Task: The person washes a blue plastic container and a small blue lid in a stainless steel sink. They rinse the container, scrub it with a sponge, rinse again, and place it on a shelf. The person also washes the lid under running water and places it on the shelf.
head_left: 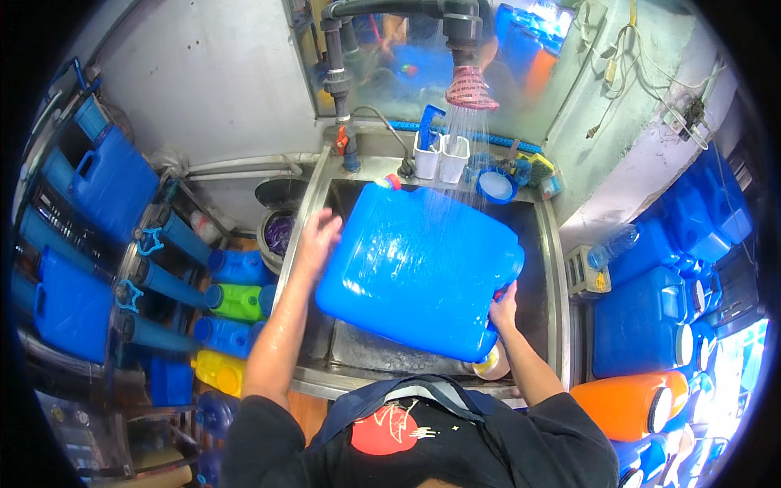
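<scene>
A large blue water jug [419, 272] lies tilted above the steel sink [556, 281], its broad wet side facing up. A small red cap [392, 181] sits at its far left corner. My right hand [504, 307] is closed around the handle at the jug's right end, fingers partly hidden behind it. Beside the left edge of the jug is my left hand [320, 236], fingers apart and holding nothing; whether it touches the plastic I cannot tell. Water falls onto the jug's far side from a spout wrapped in pink printed material [471, 88].
Behind the sink stand white holders [440, 159] with a blue-handled tool, a blue bowl [496, 187] and a sponge [538, 168]. A red valve handle [341, 141] is on the pipe. Blue jugs [639, 321] and an orange jug [622, 404] crowd the right; a rack of containers [234, 301] stands left.
</scene>
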`<action>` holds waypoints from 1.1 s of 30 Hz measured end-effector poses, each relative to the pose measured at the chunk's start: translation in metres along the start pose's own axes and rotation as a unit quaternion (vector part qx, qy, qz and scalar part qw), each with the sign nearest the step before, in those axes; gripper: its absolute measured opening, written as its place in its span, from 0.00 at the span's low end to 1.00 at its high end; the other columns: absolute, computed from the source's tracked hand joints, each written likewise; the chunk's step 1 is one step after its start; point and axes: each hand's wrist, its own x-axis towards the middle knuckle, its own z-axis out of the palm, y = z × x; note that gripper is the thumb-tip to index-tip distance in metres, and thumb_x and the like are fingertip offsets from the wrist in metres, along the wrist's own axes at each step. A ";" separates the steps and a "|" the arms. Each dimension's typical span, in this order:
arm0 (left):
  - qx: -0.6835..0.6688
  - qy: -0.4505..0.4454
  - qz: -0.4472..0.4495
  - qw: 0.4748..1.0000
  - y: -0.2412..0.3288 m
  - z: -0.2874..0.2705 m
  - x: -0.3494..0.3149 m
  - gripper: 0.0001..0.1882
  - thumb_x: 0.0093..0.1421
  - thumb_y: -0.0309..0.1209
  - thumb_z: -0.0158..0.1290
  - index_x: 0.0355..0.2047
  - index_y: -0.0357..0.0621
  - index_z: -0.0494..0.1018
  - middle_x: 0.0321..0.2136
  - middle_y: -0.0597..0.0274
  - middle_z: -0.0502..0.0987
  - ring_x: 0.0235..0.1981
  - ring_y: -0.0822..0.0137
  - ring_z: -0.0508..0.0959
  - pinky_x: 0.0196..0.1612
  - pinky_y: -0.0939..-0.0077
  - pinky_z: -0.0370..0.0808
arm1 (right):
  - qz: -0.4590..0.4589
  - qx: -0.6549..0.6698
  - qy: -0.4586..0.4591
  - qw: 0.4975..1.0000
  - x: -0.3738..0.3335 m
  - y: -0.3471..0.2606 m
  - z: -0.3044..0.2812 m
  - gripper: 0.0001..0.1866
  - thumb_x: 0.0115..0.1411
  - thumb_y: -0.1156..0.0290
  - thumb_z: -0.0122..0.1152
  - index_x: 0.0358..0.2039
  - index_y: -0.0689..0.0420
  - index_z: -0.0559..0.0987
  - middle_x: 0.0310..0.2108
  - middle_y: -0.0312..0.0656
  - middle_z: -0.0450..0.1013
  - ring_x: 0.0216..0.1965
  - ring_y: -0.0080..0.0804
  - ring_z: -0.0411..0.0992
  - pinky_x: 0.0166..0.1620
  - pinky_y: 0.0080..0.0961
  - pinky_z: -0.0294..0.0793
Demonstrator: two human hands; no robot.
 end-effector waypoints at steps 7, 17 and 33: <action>-0.021 -0.255 -0.021 0.967 0.096 0.009 0.048 0.32 0.60 0.44 0.50 0.61 0.40 0.63 0.41 0.53 0.79 0.42 0.64 0.78 0.48 0.69 0.72 | 0.126 0.090 -0.360 0.920 -0.016 0.024 -0.004 0.45 0.56 0.64 0.62 0.68 0.55 0.46 0.47 0.59 0.74 0.45 0.58 0.75 0.49 0.46 0.73; 0.022 -0.400 -0.074 0.913 0.122 0.153 0.092 0.27 0.57 0.42 0.59 0.51 0.37 0.75 0.46 0.49 0.79 0.46 0.57 0.79 0.54 0.64 0.73 | 0.209 0.089 -0.450 0.864 -0.043 0.049 -0.077 0.42 0.56 0.64 0.62 0.66 0.56 0.50 0.47 0.58 0.74 0.44 0.55 0.75 0.48 0.45 0.74; 0.143 0.007 -0.005 0.990 -0.012 0.129 0.072 0.35 0.66 0.60 0.36 0.47 0.43 0.79 0.43 0.46 0.80 0.49 0.52 0.77 0.53 0.63 0.69 | 0.243 0.112 -0.431 0.862 -0.042 0.051 -0.075 0.38 0.57 0.63 0.61 0.64 0.57 0.54 0.46 0.55 0.75 0.43 0.52 0.76 0.46 0.44 0.75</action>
